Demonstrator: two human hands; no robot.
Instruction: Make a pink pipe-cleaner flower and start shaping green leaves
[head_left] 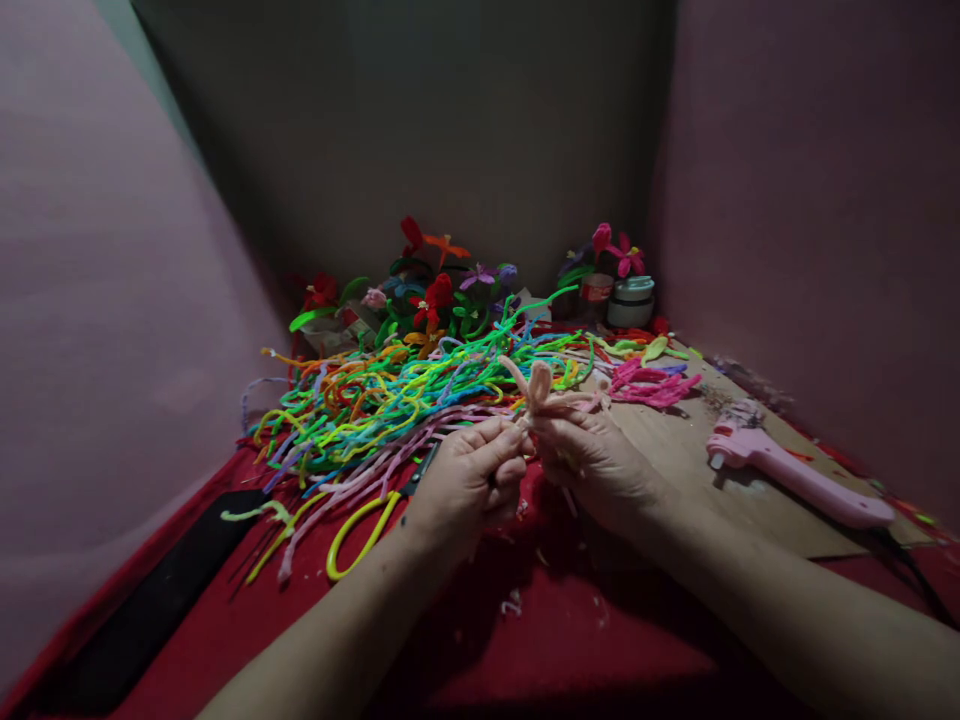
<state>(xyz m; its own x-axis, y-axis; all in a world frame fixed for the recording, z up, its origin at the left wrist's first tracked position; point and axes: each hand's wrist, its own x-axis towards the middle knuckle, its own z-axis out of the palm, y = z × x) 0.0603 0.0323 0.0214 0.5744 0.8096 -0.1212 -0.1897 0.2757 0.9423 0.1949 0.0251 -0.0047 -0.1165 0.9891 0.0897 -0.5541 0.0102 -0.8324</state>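
Both hands meet at the middle of the view around a pale pink pipe cleaner flower (540, 386) with looped petals. My right hand (592, 455) is closed on the base of its petals. My left hand (480, 470) pinches at the same base, just to the left, its fingertips touching or almost touching those of the right. What exactly lies between the left fingertips is too small to make out. Yellow-handled scissors (367, 540) lie beside my left wrist, their blades partly hidden by that hand. Behind the hands spreads a heap of colourful pipe cleaners (405, 400).
A pink glue gun (802, 480) rests on a brown board (675, 450) at right, near a bundle of hot pink pipe cleaners (651, 383). Finished pipe cleaner flowers (431, 300) and a pale jar (631, 302) stand along the back. A black strip (157, 600) lies at left.
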